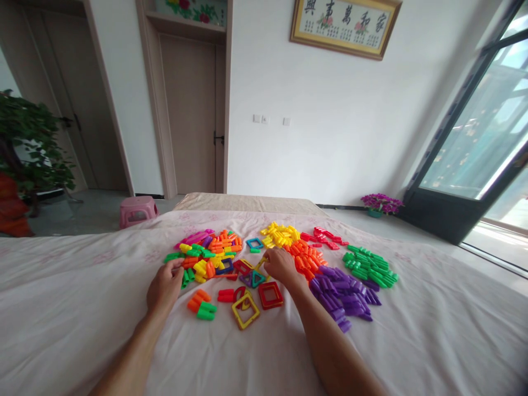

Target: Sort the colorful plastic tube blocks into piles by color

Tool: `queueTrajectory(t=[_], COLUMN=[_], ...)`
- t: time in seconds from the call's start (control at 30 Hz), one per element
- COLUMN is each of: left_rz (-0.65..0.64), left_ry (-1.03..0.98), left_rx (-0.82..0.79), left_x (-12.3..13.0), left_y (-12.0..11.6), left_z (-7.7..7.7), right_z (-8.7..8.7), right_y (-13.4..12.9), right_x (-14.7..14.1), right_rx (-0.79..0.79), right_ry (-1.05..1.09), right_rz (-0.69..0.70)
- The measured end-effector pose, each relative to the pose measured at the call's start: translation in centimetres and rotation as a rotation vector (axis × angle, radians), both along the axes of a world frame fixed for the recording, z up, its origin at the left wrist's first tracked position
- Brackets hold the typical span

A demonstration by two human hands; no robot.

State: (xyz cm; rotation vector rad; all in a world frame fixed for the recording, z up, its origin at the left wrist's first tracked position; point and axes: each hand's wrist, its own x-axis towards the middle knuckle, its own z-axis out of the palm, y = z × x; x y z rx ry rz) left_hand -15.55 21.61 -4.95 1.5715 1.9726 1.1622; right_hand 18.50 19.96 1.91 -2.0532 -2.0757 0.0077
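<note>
My left hand (165,284) is at the left edge of a mixed pile of plastic building pieces. Its fingers are curled together beside green pieces (187,278) and orange ones; what they hold, if anything, is hidden. My right hand (281,265) reaches into the middle, its fingers closed at a yellow open-frame tile (260,263). Close by lie a teal triangle frame (258,279), a red square frame (271,295), a yellow square frame (245,311) and a dark blue frame (225,267). Joined orange and green pieces (206,311) sit nearer me.
Sorted heaps of yellow (281,235), orange (306,257), red (325,237), green (371,266) and purple pieces (344,294) spread rightward. A pale cloth (231,363) covers the surface. Beyond stand a pink stool (138,210) and potted flowers (381,203).
</note>
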Motion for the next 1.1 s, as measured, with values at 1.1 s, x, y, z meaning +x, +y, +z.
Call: queueTrajectory(t=[1.1], left_rz=[-0.005], left_ry=[-0.009], left_rx=[0.028], left_x=[0.1], left_y=[-0.2], left_z=[0.1], right_z=[0.6], right_y=[-0.7], right_x=[-1.1], right_rx=[-0.098], right_ry=[0.001], right_rz=[0.081])
